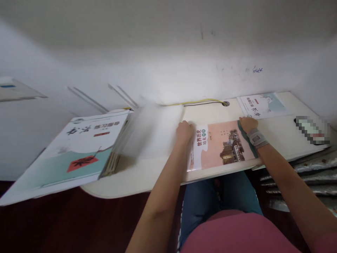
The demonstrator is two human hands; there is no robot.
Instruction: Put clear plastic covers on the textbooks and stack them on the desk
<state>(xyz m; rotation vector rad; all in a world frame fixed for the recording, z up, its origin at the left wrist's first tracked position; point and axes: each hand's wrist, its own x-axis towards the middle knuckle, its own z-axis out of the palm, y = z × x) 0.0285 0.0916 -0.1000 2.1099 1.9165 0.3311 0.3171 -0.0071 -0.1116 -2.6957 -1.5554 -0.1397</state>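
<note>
Left hand [184, 129] curled at the left edge of a pink-and-white history book [219, 144], fingers folded onto its spine side, gripping that edge; a blurred white page or sheet [154, 131] sits just left of it, too smeared to tell whether the hand touches it. Right hand [247, 123], grey wristband [256, 137] on the wrist, fingers bent down on the book's far right corner, pinching it. Book lies flat on the white table [279, 135], near the front edge, cover up, straight ahead of the person. Second booklet, white and pale teal [263, 105], lies flat just beyond the right hand by the wall. Stack of books [86, 147] at the table's left end, top one white-teal with a red diamond, overhanging the edge. Yellow cable [195, 102] runs along the wall to a hole in the table. Silvery packets [310, 165] lie below the table at right.
</note>
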